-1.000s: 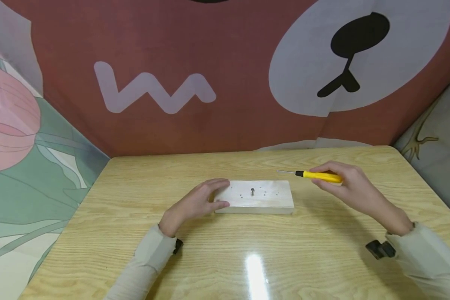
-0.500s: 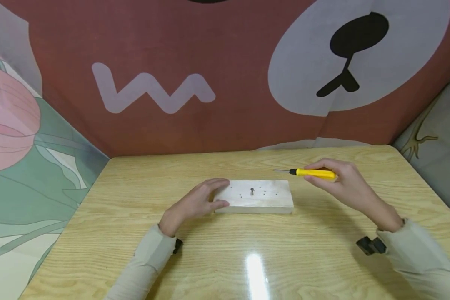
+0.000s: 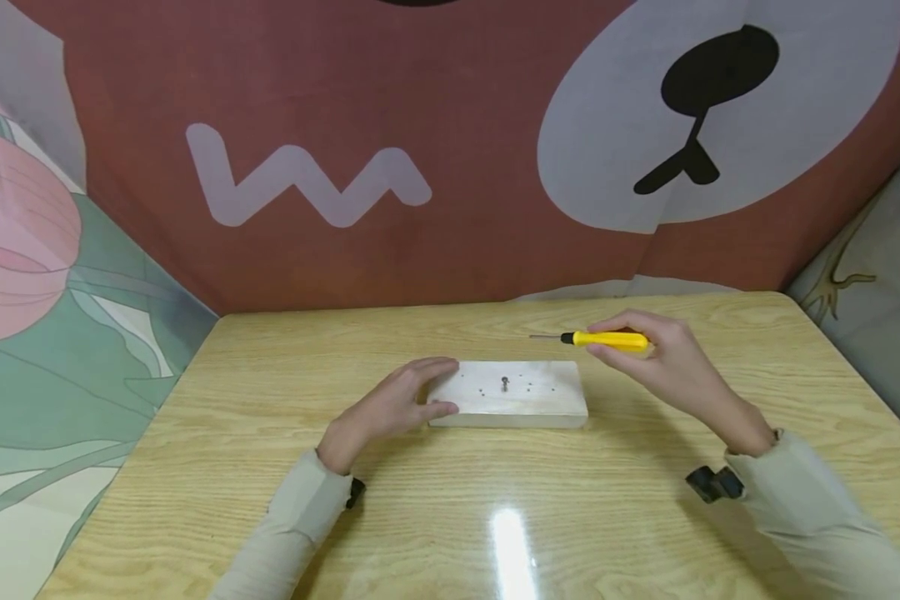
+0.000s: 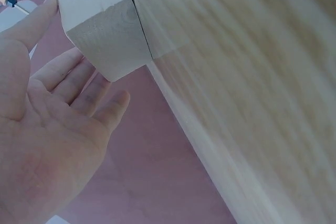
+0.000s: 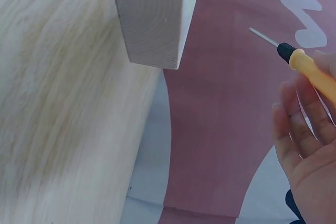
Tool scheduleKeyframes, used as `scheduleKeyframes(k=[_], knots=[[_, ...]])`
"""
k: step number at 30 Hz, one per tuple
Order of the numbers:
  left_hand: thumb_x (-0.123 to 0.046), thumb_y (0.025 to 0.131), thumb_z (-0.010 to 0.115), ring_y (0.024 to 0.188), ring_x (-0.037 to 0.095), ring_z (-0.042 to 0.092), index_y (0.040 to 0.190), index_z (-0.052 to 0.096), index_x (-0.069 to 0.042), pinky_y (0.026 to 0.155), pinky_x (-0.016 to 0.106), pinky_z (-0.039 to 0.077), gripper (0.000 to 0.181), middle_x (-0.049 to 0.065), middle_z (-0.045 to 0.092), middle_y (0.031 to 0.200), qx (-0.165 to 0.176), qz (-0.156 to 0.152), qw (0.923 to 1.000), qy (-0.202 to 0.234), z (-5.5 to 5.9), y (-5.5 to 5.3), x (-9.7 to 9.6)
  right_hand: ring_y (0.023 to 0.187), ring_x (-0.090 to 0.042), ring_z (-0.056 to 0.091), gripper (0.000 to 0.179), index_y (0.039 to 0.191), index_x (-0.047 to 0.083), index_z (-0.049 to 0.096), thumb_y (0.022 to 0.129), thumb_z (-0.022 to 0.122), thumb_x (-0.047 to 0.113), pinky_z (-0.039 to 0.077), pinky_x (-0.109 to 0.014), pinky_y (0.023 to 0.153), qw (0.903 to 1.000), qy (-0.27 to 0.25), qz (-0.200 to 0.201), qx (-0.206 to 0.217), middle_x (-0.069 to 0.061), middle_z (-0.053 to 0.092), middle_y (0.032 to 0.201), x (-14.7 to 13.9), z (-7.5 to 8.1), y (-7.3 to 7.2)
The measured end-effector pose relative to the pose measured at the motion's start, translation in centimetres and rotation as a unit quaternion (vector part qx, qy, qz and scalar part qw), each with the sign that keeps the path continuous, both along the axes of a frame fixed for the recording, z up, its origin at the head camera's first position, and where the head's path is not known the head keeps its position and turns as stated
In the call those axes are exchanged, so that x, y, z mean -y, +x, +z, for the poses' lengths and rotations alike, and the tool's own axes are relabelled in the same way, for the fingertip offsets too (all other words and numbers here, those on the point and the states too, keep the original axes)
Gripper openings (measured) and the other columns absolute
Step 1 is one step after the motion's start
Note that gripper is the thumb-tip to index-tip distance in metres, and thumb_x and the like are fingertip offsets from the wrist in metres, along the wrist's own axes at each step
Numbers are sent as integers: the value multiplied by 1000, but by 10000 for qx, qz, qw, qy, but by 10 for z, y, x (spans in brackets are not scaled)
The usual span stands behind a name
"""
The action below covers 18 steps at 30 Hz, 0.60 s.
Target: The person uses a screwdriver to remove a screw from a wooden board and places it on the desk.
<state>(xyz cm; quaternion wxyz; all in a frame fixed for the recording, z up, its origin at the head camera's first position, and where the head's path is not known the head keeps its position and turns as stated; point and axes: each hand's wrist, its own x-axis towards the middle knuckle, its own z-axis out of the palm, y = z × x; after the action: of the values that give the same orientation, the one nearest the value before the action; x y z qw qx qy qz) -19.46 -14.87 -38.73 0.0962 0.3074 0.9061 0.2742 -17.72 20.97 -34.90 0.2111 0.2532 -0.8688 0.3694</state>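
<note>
A pale wooden block lies flat on the table, with several small holes in its top. From around its middle a screw stands up, also visible beyond the block's end in the left wrist view. My left hand holds the block's left end, thumb at the near edge and fingers at the far side. In my right hand is a yellow screwdriver with a black collar, pinched by the handle between thumb and fingers. Its thin shaft points left, above and behind the block. The right wrist view shows the screwdriver apart from the block.
The wood-grain table runs back to a printed brown cloth. More patterned cloth hangs at the left, and a grey cloth at the right. A bright light reflection lies on the table's front part.
My right hand has carried the screwdriver left and slightly up in the head view, bringing its tip over the area behind the block. The left hand and block have stayed put.
</note>
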Motion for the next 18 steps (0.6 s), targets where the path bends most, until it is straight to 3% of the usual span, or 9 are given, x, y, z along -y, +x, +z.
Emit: scheduleKeyframes(k=[18], knots=[[-34,94,68,145,27,39,148,46,-7,121,44,34,64,9,45,154,-59,-9,10000,28,0,-1,0,77,-1,57,27,104,6,73,79,82,3,49,-10,61,10000,45,-1,-16,-8,75,101,20,8,-7]])
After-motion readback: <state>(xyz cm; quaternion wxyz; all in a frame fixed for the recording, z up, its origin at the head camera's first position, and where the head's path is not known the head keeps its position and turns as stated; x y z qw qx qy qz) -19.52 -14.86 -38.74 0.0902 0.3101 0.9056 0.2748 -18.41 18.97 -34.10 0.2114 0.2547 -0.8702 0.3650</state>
